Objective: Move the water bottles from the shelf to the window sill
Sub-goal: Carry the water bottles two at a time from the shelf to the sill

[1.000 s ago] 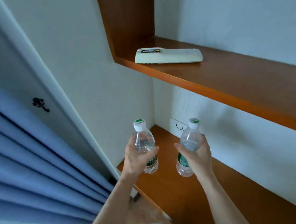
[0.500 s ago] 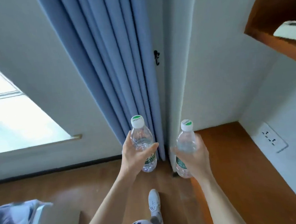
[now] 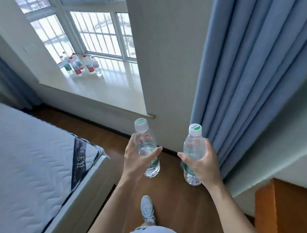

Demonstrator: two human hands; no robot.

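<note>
**Head view.** The left hand grips the left bottle about its middle, thumb laid across the front and fingers curled behind. The right hand grips the right bottle the same way, thumb in front and fingers wrapped round the far side. Both bottles are upright, caps on, held side by side but apart in the air above the wooden floor. The sill lies ahead to the left, well apart from them, below a barred window. A cluster of sill bottles stands near the glass. A blue curtain hangs just beside the right bottle. A bed lies at left, a shoe between the forearms, a shelf at lower right.
</note>
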